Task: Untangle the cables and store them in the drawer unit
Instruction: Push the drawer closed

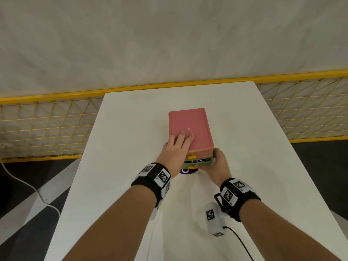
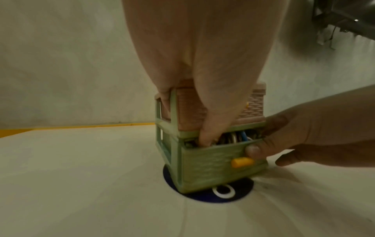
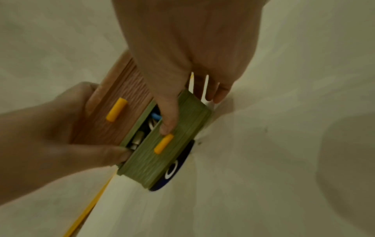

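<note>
One drawer unit (image 1: 190,129) stands on the white surface (image 1: 131,185), with a pink top and two drawers that show: a pink upper drawer (image 3: 113,115), pushed in, and a green lower drawer (image 3: 162,152), pulled out a little way. Each drawer front carries one yellow handle, two in all (image 3: 116,109) (image 3: 163,143).

The left hand (image 1: 176,147) lies on the unit's top with its fingers spread flat and fairly straight, gripping nothing; in the left wrist view its thumb (image 2: 209,133) reaches down over the pink drawer front into the gap of the green drawer. The right hand (image 1: 219,164) is curled around the near right corner of the green drawer, thumb on the front beside the handle and fingers round the side.

The cables (image 3: 151,120) lie inside the green drawer, just under both thumbs: a white one and a blue one can be told, with some grey metal plugs; how many there are in all cannot be told.

Under the unit, below the right hand, one dark blue round sticker (image 2: 223,192) with a white ring lies on the surface. Each wrist wears one black band with black-and-white square markers.

Beyond the hands, a yellow wire-mesh fence (image 1: 47,129) borders the far edge of the surface, with a pale wall behind it. Left of the left arm one white cord (image 1: 28,187) runs across the dark floor.
</note>
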Demonstrator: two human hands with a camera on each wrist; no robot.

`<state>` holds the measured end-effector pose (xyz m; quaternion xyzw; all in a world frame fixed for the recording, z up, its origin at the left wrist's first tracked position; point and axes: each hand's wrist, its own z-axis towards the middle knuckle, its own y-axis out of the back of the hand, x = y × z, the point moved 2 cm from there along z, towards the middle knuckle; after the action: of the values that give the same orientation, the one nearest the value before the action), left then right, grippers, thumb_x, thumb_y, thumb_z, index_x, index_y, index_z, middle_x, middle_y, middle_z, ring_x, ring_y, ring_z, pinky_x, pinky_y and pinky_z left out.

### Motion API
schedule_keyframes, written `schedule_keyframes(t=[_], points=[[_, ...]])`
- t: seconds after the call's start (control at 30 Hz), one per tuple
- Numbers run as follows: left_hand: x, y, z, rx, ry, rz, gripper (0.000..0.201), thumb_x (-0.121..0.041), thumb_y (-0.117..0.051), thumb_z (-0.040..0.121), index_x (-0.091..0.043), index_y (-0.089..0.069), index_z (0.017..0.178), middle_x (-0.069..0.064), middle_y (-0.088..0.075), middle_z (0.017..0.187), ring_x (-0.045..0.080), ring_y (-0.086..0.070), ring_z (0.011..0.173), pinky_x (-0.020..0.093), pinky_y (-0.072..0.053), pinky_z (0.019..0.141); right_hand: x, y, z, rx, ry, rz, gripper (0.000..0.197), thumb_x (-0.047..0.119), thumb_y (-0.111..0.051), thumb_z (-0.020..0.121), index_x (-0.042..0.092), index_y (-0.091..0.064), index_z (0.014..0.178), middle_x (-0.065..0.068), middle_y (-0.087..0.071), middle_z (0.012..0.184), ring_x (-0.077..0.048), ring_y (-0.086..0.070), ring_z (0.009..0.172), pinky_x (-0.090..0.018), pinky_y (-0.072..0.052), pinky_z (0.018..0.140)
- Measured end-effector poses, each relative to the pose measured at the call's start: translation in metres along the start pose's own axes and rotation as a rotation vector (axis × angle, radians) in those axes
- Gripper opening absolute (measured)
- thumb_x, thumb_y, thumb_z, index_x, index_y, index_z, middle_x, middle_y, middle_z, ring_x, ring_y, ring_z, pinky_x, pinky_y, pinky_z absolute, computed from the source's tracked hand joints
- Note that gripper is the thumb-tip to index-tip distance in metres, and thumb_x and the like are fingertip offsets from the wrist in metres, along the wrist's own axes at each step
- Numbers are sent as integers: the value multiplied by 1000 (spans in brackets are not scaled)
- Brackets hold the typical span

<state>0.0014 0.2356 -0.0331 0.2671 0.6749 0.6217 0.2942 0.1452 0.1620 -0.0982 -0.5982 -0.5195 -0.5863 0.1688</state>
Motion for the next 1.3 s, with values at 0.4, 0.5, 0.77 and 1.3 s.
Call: schedule_keyframes(t=[0.4, 0.5, 0.77, 1.3], points=[[4, -1, -2, 11, 4, -7, 90, -11, -67, 82, -19, -16, 155, 7, -26, 153, 29, -29, 132, 40, -43, 103, 3, 13, 3, 84, 105, -28, 49, 15, -84, 65, 17, -54, 104, 3, -63, 99, -11, -60, 89, -16, -42, 67], [4, -6, -1, -66, 12, -5, 86, -13, -73, 80, -17, -27, 152, 10, -38, 147, 31, -39, 125, 44, -49, 97, 2, 21, 8, 180, 144, -123, 54, 19, -84, 65, 19, -51, 108, 3, -63, 102, -16, -60, 92, -23, -46, 71], [2, -18, 1, -180, 4, 28, 110, -33, -92, 48, -15, -36, 141, 12, -55, 129, 30, -47, 108, 39, -57, 77, 13, 25, 21, 178, 240, -397, 57, 37, -83, 61, 14, -55, 104, -1, -66, 94, -25, -61, 88, -43, -48, 85], [22, 32, -29, 92, 59, -70, 104, -1, -54, 80, -36, 12, 154, -4, 0, 162, 20, 5, 150, 62, 12, 115, 19, 39, 14, 261, 225, -472, 63, -11, -52, 76, 15, -43, 133, -9, -49, 133, -30, -52, 120, -40, -44, 101]])
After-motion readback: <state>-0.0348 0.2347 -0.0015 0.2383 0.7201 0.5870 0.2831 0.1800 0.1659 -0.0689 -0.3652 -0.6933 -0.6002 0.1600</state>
